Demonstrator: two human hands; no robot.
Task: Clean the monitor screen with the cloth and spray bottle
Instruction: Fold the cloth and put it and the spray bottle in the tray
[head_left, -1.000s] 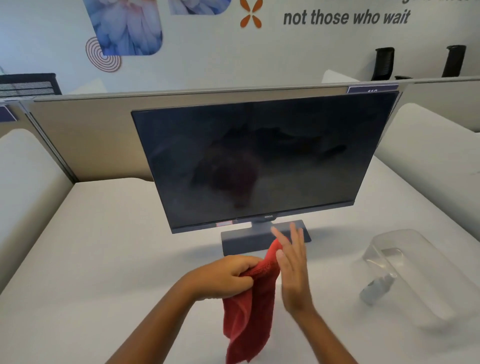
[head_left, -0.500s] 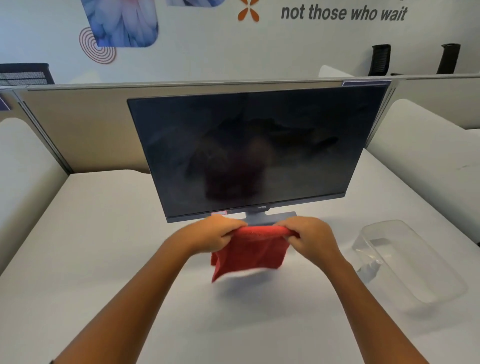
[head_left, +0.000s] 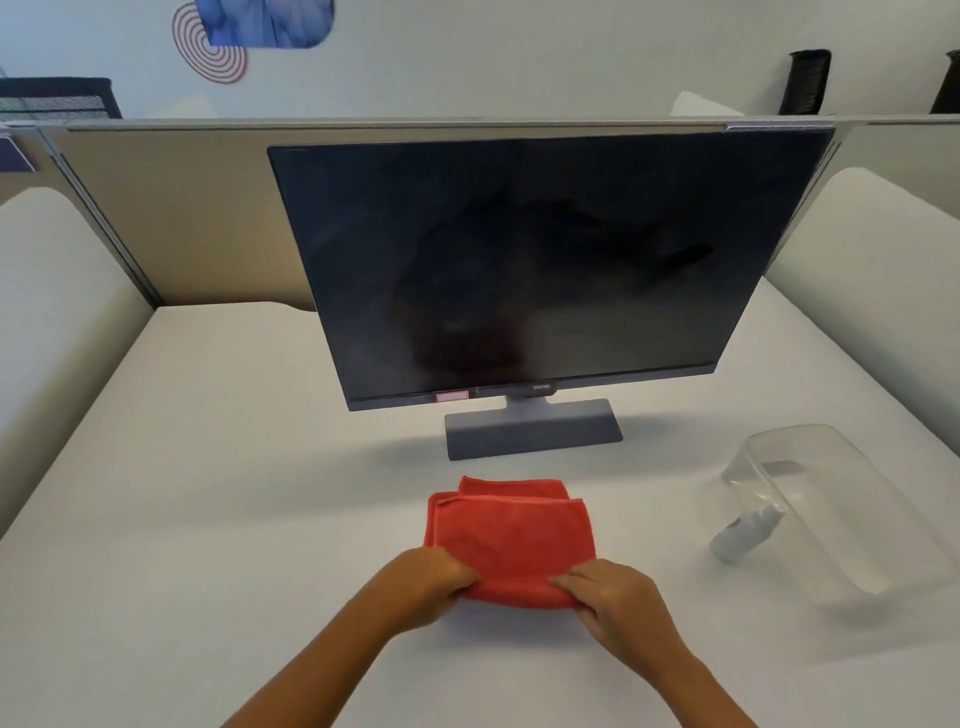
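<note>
Here the left hand (head_left: 431, 579) pinches the near left corner of a folded red microfibre cloth (head_left: 511, 535) lying flat on the white worktop (head_left: 208, 493), its fingers curled together on the fabric. Just beyond the cloth stands the dark flat monitor (head_left: 530, 270) on its grey base, screen blank and faintly smeared. The right hand (head_left: 613, 592) pinches the near right corner likewise. Further right, a small grey spray bottle (head_left: 745, 535) lies beside or just inside a clear plastic tray (head_left: 852, 519); which, I cannot tell. The step looks like folding the cloth into a pad; next likely calls for freeing the right hand to fetch the bottle.
</note>
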